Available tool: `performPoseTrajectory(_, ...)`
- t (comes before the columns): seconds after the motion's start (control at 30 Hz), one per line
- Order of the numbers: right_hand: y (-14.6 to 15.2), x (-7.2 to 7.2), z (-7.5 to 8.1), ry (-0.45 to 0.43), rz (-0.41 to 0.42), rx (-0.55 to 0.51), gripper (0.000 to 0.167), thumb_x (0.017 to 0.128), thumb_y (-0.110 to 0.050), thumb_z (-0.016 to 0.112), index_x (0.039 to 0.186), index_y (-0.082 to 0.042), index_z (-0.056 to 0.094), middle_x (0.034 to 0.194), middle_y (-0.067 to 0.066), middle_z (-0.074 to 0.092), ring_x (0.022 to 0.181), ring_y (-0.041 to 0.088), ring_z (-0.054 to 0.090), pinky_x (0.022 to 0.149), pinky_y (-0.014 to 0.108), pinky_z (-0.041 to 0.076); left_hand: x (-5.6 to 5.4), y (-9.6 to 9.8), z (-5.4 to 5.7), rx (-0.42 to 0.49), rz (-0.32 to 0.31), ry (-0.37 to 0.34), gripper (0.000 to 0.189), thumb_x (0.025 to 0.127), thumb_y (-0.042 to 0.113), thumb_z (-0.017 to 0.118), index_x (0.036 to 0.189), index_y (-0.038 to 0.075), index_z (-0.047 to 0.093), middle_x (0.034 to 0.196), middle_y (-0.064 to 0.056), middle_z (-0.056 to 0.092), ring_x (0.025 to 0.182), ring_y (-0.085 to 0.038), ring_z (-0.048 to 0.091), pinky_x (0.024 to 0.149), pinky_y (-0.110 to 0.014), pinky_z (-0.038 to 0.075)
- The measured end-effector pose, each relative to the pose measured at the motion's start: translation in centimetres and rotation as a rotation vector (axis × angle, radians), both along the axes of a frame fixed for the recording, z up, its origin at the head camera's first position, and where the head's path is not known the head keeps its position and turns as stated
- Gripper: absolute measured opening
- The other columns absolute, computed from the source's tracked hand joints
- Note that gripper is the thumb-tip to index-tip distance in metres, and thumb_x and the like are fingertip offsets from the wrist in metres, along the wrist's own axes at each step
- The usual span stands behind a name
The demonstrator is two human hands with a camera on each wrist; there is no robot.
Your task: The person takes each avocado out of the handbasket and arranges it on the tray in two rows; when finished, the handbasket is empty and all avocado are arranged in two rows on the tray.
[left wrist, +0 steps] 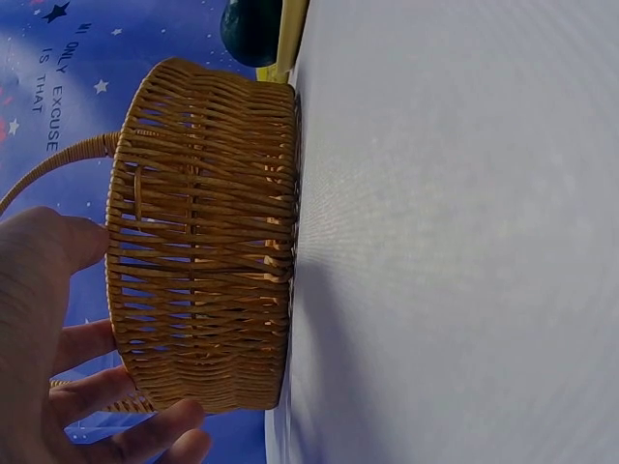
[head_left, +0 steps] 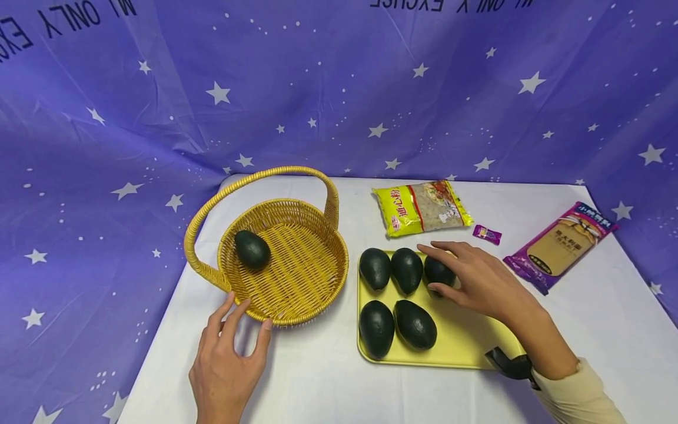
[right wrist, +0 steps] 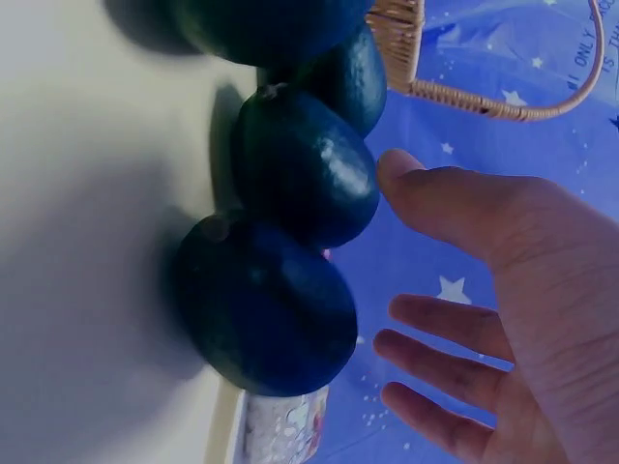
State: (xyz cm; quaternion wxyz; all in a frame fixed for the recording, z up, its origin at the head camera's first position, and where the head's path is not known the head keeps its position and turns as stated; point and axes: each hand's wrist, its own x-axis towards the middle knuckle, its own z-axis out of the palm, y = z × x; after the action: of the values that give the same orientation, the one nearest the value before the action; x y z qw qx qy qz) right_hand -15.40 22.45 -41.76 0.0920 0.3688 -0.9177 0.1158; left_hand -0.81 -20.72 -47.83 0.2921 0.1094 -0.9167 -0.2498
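Observation:
A yellow wicker basket (head_left: pixel 339 277) with an arched handle stands on the left and holds one dark green avocado (head_left: pixel 252 249). My left hand (head_left: pixel 228 359) has its fingers spread at the near rim; in the left wrist view the thumb (left wrist: pixel 85 242) meets the rim of the basket (left wrist: pixel 203 242). On the yellow tray (head_left: pixel 461 341) lie several avocados. Over the back-row avocado farthest right (head_left: pixel 438 272) hovers my right hand (head_left: pixel 477 277), thumb and fingers apart around it. The right wrist view shows this avocado (right wrist: pixel 266 309) beside the straight, spread fingers (right wrist: pixel 440 372).
Behind the tray lies a yellow-and-clear food packet (head_left: pixel 421 207), with a small purple sachet (head_left: pixel 487 234) beside it. A purple pasta packet (head_left: pixel 562 246) lies at the right. Star-printed blue cloth (head_left: pixel 339 88) hangs behind the white table (head_left: pixel 312 377).

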Motion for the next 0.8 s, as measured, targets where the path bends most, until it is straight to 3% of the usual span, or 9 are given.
performPoseTrajectory(0.17, -1.1, -0.4, 0.4, -0.005, 0.025, 0.013, 0.074, 0.090, -0.035, 0.088, 0.157, -0.022, 0.057, 0.144, 0.016, 0.066, 0.119, 0.039, 0.069, 0.091, 0.060, 0.057, 0.0, 0.0, 0.0, -0.001, 0.002, 0.000, 0.051, 0.086, 0.038, 0.090, 0.131, 0.017, 0.077, 0.153, 0.000, 0.064, 0.107, -0.031, 0.069, 0.065, -0.062, 0.058)
performPoseTrajectory(0.4, -3.1, -0.9, 1.1, -0.013, 0.039, 0.043, 0.074, 0.091, -0.042, 0.087, 0.156, -0.022, 0.058, 0.145, 0.015, 0.066, 0.127, 0.039, 0.066, 0.101, 0.061, 0.054, 0.0, -0.1, -0.1, -0.003, 0.004, 0.004, 0.052, 0.086, 0.038, 0.090, 0.131, 0.018, 0.077, 0.152, 0.000, 0.064, 0.107, -0.031, 0.069, 0.064, -0.061, 0.058)
performPoseTrajectory(0.8, -6.0, -1.3, 2.2, -0.012, 0.105, 0.046, 0.071, 0.095, -0.040, 0.084, 0.157, -0.023, 0.055, 0.147, 0.011, 0.064, 0.131, 0.032, 0.064, 0.106, 0.056, 0.052, -0.1, -0.1, -0.1, 0.001, 0.003, -0.009, 0.052, 0.086, 0.038, 0.090, 0.132, 0.018, 0.077, 0.153, 0.000, 0.063, 0.106, -0.032, 0.069, 0.065, -0.061, 0.058)
